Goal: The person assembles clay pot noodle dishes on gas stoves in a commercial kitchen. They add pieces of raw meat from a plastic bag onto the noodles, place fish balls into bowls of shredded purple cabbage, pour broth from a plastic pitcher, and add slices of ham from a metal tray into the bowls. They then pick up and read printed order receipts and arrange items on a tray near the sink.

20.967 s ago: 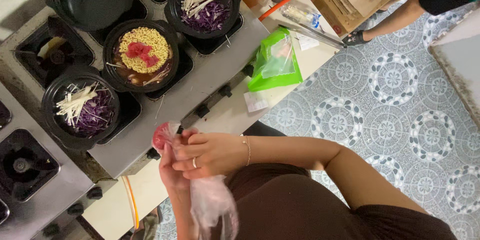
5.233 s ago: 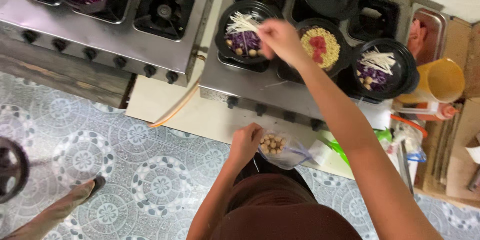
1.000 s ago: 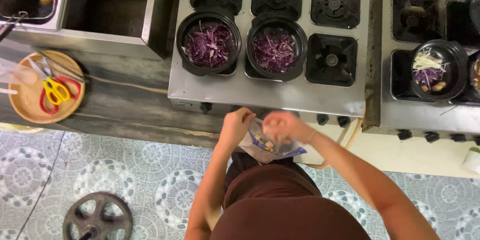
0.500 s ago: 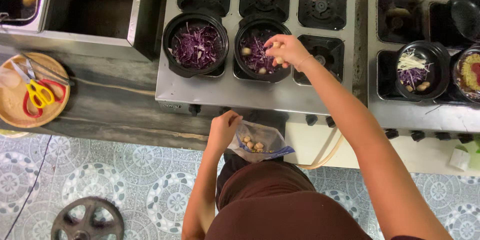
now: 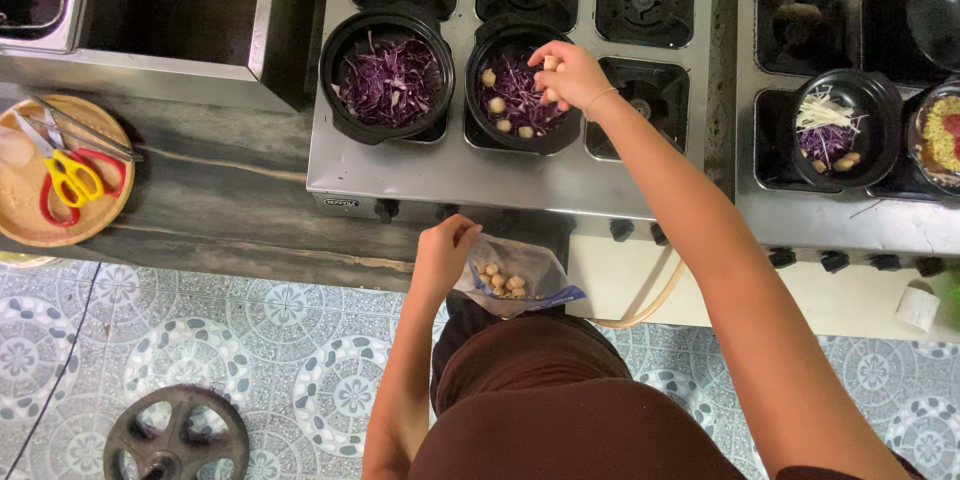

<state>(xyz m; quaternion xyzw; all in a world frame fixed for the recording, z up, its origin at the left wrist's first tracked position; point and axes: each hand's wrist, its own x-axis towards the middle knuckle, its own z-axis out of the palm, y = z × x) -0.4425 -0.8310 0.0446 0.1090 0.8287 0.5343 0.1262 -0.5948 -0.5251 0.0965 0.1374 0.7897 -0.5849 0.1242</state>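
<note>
So the right hand (image 5: 570,75) is up over the second black bowl (image 5: 522,88) on the stove (image 5: 450,175), fingers bunched together around a few small pale round bits (image 5: 549,63); a handful of the same ones already sit on the shredded purple cabbage (image 5: 530,105) in that bowl. Left hand (image 5: 442,252) hangs down near the stove's front edge, pinched shut on the rim of a clear plastic bag (image 5: 520,280) that has more of those pale balls inside. Just left of the bowl being filled is another black bowl (image 5: 385,80) with only purple cabbage. Off to the right, on a second burner unit, a bowl (image 5: 842,128) has cabbage, white shreds and a few pale balls. Far left, a round wooden tray (image 5: 30,210) holds red-and-yellow scissors (image 5: 70,180). A small metal wheel (image 5: 178,435) lies on the patterned tile floor.
</note>
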